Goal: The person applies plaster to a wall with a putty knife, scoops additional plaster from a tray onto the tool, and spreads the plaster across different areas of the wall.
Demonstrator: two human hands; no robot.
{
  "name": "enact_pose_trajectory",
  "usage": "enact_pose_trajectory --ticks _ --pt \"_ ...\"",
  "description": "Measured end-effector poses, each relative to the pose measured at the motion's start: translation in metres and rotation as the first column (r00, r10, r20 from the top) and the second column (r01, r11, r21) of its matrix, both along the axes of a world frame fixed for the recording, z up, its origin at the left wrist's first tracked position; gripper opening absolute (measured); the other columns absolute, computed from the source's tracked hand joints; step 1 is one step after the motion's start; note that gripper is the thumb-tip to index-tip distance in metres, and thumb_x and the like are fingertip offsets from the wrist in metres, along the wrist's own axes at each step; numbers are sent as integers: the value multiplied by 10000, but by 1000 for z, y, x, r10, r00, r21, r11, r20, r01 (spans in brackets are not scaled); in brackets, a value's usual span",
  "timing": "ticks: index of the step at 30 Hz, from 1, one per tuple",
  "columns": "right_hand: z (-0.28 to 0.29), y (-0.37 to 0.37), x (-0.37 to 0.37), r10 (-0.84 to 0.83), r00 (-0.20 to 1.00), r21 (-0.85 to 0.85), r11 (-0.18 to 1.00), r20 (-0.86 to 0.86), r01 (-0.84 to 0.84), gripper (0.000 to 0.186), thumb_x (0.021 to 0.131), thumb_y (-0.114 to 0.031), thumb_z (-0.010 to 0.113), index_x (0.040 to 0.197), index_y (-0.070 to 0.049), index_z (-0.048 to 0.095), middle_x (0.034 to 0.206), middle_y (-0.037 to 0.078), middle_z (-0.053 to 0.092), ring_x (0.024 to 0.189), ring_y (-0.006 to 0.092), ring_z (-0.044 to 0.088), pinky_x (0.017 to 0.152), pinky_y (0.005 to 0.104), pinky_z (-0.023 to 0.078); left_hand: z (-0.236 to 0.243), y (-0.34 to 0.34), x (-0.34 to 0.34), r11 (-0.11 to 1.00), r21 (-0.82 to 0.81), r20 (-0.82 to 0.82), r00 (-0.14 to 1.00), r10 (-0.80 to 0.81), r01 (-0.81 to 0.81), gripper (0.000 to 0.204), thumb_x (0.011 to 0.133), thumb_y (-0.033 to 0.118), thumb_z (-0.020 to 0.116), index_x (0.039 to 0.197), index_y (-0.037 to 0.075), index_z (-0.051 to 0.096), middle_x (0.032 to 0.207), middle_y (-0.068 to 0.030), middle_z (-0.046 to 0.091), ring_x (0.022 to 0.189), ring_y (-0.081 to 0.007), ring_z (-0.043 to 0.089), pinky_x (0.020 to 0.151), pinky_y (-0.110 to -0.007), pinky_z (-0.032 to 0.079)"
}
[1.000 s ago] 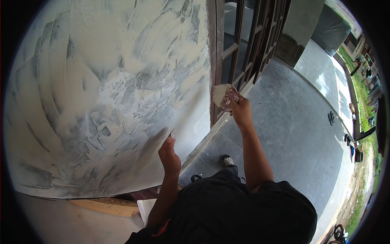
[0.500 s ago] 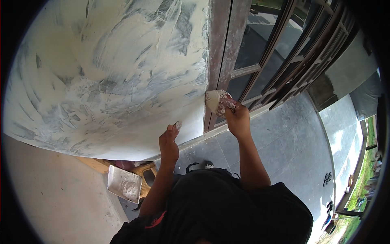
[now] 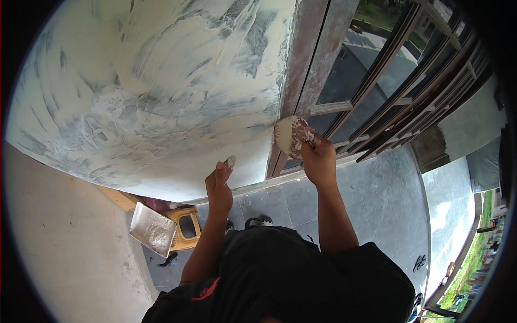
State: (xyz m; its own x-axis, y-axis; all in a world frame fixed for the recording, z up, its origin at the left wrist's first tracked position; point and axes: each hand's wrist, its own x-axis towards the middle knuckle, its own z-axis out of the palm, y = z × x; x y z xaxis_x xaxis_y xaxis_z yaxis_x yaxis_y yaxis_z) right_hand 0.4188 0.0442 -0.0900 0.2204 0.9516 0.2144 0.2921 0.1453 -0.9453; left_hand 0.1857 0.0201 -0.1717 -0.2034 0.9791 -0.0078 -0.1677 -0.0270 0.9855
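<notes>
In my right hand (image 3: 321, 161) is a broad scraper (image 3: 293, 137), its reddish body and wide end caked with cream putty. Its wide end is at the wall's right edge, beside the brown wooden frame (image 3: 308, 51). My left hand (image 3: 218, 189) is closed round a small putty-smeared tool (image 3: 231, 162), mostly hidden by the fingers, so its kind is unclear. That hand is in front of the lower wall. Streaks of cream putty over grey cover the wall (image 3: 177, 102).
Left of my left forearm, a putty-smeared tray (image 3: 153, 229) rests on a yellow stool (image 3: 184, 240). Glazed wooden panels (image 3: 371, 75) extend along the right. Grey floor tiles (image 3: 371, 194) lie below, with dark sandals (image 3: 419, 262) farther right. A bare beige wall (image 3: 75, 231) stands at left.
The view has shifted slightly, so the tray and stool appear farther left. Both hands keep their grip; the scraper stays at the wall's right edge and looks slightly turned.
</notes>
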Motion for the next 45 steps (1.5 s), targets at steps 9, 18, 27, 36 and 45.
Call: enact_pose_trajectory --ticks 9,18,27,36,45 --pt "35 2 0 13 992 53 999 -124 -6 218 831 -9 519 981 53 664 807 71 694 747 74 601 663 250 491 -2 6 8 1000 13 13 1000 12 -12 526 1003 409 420 909 -79 595 944 -105 620 979 -175 572 977 -369 432" --pt "51 4 2 37 968 63 998 -247 -23 236 832 16 492 980 67 668 839 70 693 766 74 600 670 240 490 4 5 12 1000 18 15 1000 24 -24 547 1006 412 409 928 -95 597 972 -133 629 997 -193 578 972 -370 435" --pt "76 11 5 64 955 130 991 -291 -27 241 819 24 508 993 90 661 868 81 682 749 96 623 676 234 512 2 9 19 1000 7 30 999 18 -18 546 1012 399 399 944 -106 596 986 -141 632 995 -195 581 964 -362 439" --pt "92 15 11 115 867 147 988 -486 -48 267 784 48 522 1024 104 625 954 136 676 834 198 668 742 298 542 4 13 18 999 29 65 998 11 -13 512 1011 375 411 913 -95 589 972 -121 624 1009 -196 578 987 -369 428" --pt "81 -11 -10 265 595 325 946 -758 -7 250 817 21 580 1057 65 630 962 122 679 828 172 667 709 286 541 -3 1 -5 1000 9 1 1000 -10 10 574 1006 414 405 1002 -127 596 1042 -177 635 1045 -221 585 983 -387 436"
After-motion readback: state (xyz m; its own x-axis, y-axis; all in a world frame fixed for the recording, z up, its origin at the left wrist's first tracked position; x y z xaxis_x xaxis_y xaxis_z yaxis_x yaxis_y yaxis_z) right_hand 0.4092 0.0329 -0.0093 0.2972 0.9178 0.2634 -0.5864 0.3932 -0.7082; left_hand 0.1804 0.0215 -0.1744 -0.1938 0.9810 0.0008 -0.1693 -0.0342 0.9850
